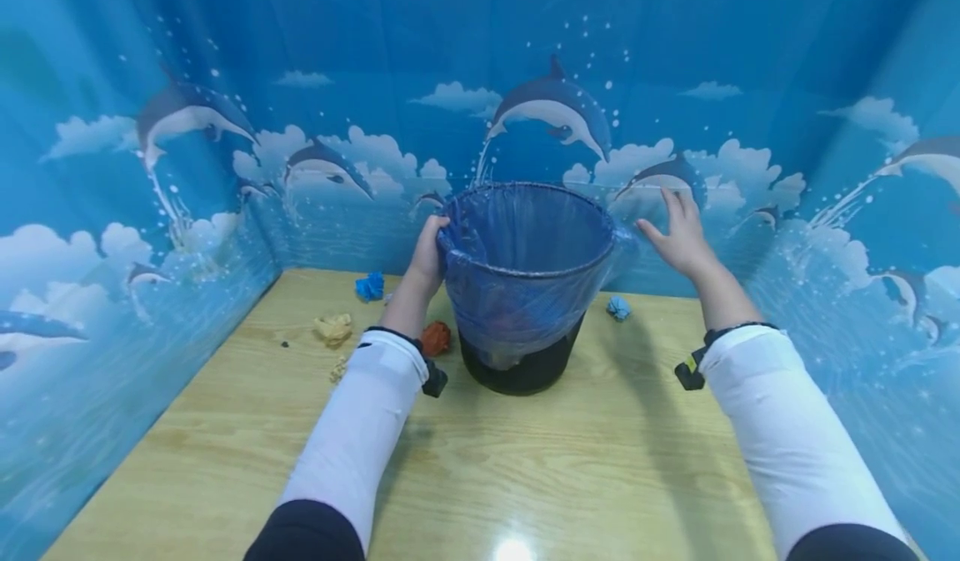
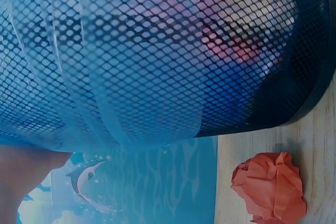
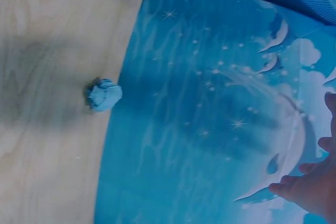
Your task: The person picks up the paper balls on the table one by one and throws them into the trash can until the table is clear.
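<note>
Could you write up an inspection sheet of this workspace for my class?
Surface: pale wood-grain table.
Job's things: black mesh bin, upright; blue liner inside, folded over the top; coloured contents show through the mesh.
Clutter: crumpled orange paper, yellow paper and blue paper left of the bin; light-blue paper right.
Hands: left hand touches the liner, fingers mostly hidden; right hand open, beside the bin.
Cables: nothing seen.
Surroundings: blue dolphin-print sheets on three sides.

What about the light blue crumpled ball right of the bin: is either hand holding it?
No, the light blue crumpled ball lies on the table, apart from the left hand and the right hand.
</note>
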A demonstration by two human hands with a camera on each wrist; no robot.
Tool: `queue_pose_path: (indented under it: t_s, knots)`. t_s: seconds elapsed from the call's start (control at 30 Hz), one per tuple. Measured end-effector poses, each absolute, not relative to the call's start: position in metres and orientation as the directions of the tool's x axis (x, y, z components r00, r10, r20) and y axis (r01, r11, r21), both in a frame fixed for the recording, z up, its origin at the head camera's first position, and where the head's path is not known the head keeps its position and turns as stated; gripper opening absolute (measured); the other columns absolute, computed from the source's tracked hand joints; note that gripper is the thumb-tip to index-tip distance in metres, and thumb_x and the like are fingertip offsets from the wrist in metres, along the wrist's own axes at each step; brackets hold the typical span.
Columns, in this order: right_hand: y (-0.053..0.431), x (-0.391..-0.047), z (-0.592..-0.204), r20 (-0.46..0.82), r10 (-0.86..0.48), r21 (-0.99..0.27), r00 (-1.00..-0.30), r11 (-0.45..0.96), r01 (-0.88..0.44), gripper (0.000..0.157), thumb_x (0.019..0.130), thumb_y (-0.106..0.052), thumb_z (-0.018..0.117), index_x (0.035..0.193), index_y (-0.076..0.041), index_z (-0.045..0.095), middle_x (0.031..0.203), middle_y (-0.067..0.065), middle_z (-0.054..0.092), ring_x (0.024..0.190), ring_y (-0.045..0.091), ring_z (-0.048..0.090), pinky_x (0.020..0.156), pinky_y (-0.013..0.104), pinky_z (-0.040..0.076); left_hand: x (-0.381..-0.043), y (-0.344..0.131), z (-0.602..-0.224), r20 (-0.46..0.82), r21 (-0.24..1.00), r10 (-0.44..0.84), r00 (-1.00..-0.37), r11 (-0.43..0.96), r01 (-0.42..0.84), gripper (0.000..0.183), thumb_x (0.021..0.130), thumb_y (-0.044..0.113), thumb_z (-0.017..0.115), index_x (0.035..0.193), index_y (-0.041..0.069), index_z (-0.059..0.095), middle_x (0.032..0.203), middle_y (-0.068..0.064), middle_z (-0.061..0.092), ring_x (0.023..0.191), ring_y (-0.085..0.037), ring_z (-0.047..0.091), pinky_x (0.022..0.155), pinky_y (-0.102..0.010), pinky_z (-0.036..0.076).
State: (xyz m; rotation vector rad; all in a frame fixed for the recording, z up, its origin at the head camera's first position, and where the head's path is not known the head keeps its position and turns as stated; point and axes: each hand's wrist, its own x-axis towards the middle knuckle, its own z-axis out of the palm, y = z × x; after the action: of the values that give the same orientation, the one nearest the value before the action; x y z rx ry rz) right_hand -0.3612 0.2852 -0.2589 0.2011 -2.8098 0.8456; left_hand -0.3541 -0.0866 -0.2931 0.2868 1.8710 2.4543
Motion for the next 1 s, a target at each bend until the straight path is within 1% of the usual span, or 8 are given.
queue_pose_path:
  t_s: [0.1, 0.37, 0.43, 0.6, 0.67, 0.77, 0.87, 1.0]
  knots:
    - [0.287, -0.369, -0.267, 0.199, -0.051, -0.554, -0.979, 0.818, -0.155, 0.079, 0.101, -0.044, 0.039, 0.155, -0.01, -0.007, 0.158, 0.027, -0.015, 0.144, 0.05, -0.007, 0.11, 0.069, 0.009, -0.355, -0.087, -0.29, 0.134, 0.965, 0.146, -0.98, -0.246, 0.095, 0.027, 0.094, 0.033, 0.028, 0.105, 0.014, 0.043, 0.126, -0.003, 0.043, 0.114, -0.017, 0.042, 0.097, -0.031, 0.031]
    - [0.288, -0.394, -0.302, 0.064, -0.061, -0.568, -0.996, 0.819, -0.087, 0.074, 0.1, -0.013, 0.04, 0.154, -0.007, -0.009, 0.156, 0.029, -0.018, 0.14, 0.056, -0.009, 0.11, 0.069, 0.01, -0.357, -0.088, -0.287, 0.134, 0.956, 0.14, -0.981, -0.279, 0.09, 0.028, 0.093, 0.033, 0.028, 0.104, 0.013, 0.045, 0.108, 0.001, 0.048, 0.1, -0.015, 0.046, 0.089, -0.027, 0.034]
    - [0.288, -0.396, -0.315, 0.021, -0.07, -0.526, -0.997, 0.847, -0.07, 0.074, 0.1, -0.017, 0.041, 0.153, 0.001, -0.008, 0.155, 0.032, -0.018, 0.14, 0.057, -0.009, 0.11, 0.068, 0.01, -0.357, -0.087, -0.288, 0.129, 0.955, 0.149, -0.98, -0.284, 0.082, 0.03, 0.093, 0.033, 0.028, 0.106, 0.012, 0.046, 0.109, 0.001, 0.049, 0.1, -0.015, 0.046, 0.089, -0.026, 0.035]
    - [0.286, -0.397, -0.35, -0.048, -0.121, -0.366, -0.992, 0.926, -0.095, 0.073, 0.102, -0.032, 0.04, 0.145, 0.02, 0.01, 0.151, 0.041, -0.008, 0.138, 0.06, -0.001, 0.112, 0.066, 0.01, -0.357, -0.084, -0.289, 0.121, 0.958, 0.167, -0.979, -0.278, 0.071, 0.033, 0.093, 0.033, 0.029, 0.109, 0.011, 0.047, 0.11, 0.001, 0.05, 0.102, -0.016, 0.047, 0.09, -0.027, 0.035]
    - [0.285, -0.398, -0.364, -0.041, -0.138, -0.326, -0.99, 0.938, -0.118, 0.073, 0.102, -0.035, 0.041, 0.144, 0.019, 0.015, 0.15, 0.043, -0.004, 0.136, 0.062, 0.003, 0.111, 0.067, 0.011, -0.357, -0.084, -0.288, 0.121, 0.961, 0.17, -0.978, -0.268, 0.072, 0.033, 0.093, 0.034, 0.029, 0.108, 0.012, 0.047, 0.11, 0.001, 0.05, 0.103, -0.015, 0.048, 0.092, -0.028, 0.034]
    - [0.283, -0.398, -0.381, -0.035, -0.145, -0.314, -0.989, 0.941, -0.126, 0.073, 0.101, -0.034, 0.043, 0.149, 0.011, 0.012, 0.152, 0.04, -0.004, 0.136, 0.063, 0.004, 0.11, 0.068, 0.012, -0.358, -0.084, -0.288, 0.117, 0.961, 0.162, -0.98, -0.269, 0.07, 0.037, 0.093, 0.034, 0.029, 0.114, 0.008, 0.046, 0.115, -0.002, 0.049, 0.105, -0.017, 0.047, 0.095, -0.03, 0.034]
    - [0.28, -0.395, -0.396, -0.053, -0.15, -0.323, -0.987, 0.938, -0.126, 0.071, 0.102, -0.031, 0.043, 0.152, 0.004, 0.008, 0.154, 0.036, -0.006, 0.136, 0.063, 0.001, 0.108, 0.071, 0.013, -0.356, -0.086, -0.288, 0.089, 0.964, 0.145, -0.985, -0.261, 0.049, 0.053, 0.092, 0.034, 0.029, 0.138, 0.007, 0.035, 0.133, -0.005, 0.042, 0.117, -0.018, 0.042, 0.102, -0.032, 0.031]
    - [0.275, -0.388, -0.411, -0.106, -0.163, -0.346, -0.981, 0.931, -0.117, 0.068, 0.103, -0.03, 0.042, 0.154, 0.0, 0.007, 0.156, 0.032, -0.006, 0.138, 0.061, -0.002, 0.107, 0.071, 0.013, -0.353, -0.088, -0.292, 0.062, 0.966, 0.145, -0.988, -0.257, 0.023, 0.066, 0.092, 0.034, 0.029, 0.152, 0.009, 0.019, 0.152, -0.008, 0.029, 0.135, -0.023, 0.033, 0.112, -0.038, 0.025]
